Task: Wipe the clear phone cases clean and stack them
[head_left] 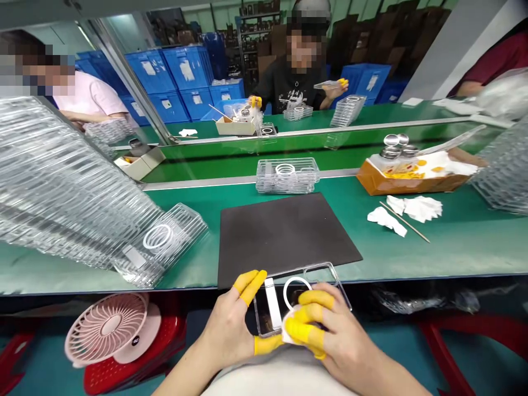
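Below the table's front edge I hold a clear phone case (pixel 284 300) with a white ring and a white strip on it. My left hand (pixel 235 330), with yellow finger cots, grips the case's left side from beneath. My right hand (pixel 330 335), also in yellow cots, presses a small white cloth (pixel 289 325) against the lower part of the case, fingers closed on the cloth. A dark mat (pixel 284 234) lies on the green table just beyond the case.
A long slanted stack of clear cases (pixel 74 187) lies at left. A smaller stack (pixel 287 176) sits behind the mat. An orange box (pixel 396 181) with round tins, white wipes (pixel 406 212) and a thin stick are at right. A pink fan (pixel 109 330) stands at lower left. Other people work across the belt.
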A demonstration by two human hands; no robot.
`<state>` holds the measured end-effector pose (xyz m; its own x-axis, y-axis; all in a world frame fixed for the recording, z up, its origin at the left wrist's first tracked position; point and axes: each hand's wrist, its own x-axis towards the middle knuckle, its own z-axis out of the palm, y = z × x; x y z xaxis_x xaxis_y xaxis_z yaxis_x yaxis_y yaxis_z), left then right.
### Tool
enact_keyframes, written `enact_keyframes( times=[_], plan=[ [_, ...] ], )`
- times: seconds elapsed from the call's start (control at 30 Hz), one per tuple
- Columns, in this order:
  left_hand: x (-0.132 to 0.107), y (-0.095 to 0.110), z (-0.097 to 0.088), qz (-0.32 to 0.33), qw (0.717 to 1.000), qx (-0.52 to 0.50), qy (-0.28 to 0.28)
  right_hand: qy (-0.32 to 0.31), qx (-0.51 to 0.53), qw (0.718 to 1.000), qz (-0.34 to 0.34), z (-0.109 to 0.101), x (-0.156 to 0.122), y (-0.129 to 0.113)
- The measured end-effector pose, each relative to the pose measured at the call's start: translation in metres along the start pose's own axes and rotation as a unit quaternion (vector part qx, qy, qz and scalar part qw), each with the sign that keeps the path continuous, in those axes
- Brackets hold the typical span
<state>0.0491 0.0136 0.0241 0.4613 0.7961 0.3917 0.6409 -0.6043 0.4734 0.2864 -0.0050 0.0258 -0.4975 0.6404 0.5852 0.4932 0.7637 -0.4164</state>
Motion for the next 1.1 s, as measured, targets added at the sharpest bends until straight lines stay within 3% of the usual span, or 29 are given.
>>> enact_keyframes(
  times=[0.17, 0.23, 0.3, 0.43, 0.5, 0.6, 0.73, 0.83, 0.97, 1.1],
  plan=[
    [0.001, -0.001, -0.002, 0.006, 1.000, -0.004, -0.006, 0.038, -0.129, 0.989, 0.066, -0.037, -0.062, 0.041],
    [0.000, -0.002, -0.001, 0.011, 1.000, 0.004, -0.001, 0.050, -0.144, 0.985, 0.081, -0.042, -0.070, 0.045],
    [-0.002, -0.003, 0.000, 0.014, 1.000, 0.018, 0.001, 0.044, -0.136, 0.988, 0.061, -0.034, -0.060, 0.036],
    [-0.004, -0.003, 0.002, 0.023, 0.999, 0.037, 0.003, 0.032, -0.087, 0.996, 0.008, -0.002, -0.012, 0.013],
    [-0.004, -0.003, 0.003, 0.030, 0.998, 0.049, 0.004, 0.037, -0.090, 0.995, 0.010, 0.010, 0.012, 0.017],
    [-0.003, -0.003, 0.003, 0.038, 0.997, 0.066, 0.002, 0.026, -0.120, 0.989, 0.081, 0.010, 0.032, 0.044],
    [-0.003, -0.004, 0.003, 0.035, 0.997, 0.073, -0.004, 0.044, -0.127, 0.978, 0.160, -0.011, 0.035, 0.074],
    [-0.003, -0.004, 0.003, 0.033, 0.996, 0.079, -0.013, 0.068, -0.129, 0.976, 0.164, -0.019, 0.025, 0.064],
    [-0.003, -0.003, 0.003, 0.038, 0.996, 0.082, -0.010, 0.054, -0.175, 0.978, 0.098, -0.005, 0.019, 0.034],
    [-0.002, -0.003, 0.003, 0.046, 0.996, 0.083, 0.000, 0.041, -0.166, 0.965, 0.198, 0.000, 0.026, 0.044]
  ],
)
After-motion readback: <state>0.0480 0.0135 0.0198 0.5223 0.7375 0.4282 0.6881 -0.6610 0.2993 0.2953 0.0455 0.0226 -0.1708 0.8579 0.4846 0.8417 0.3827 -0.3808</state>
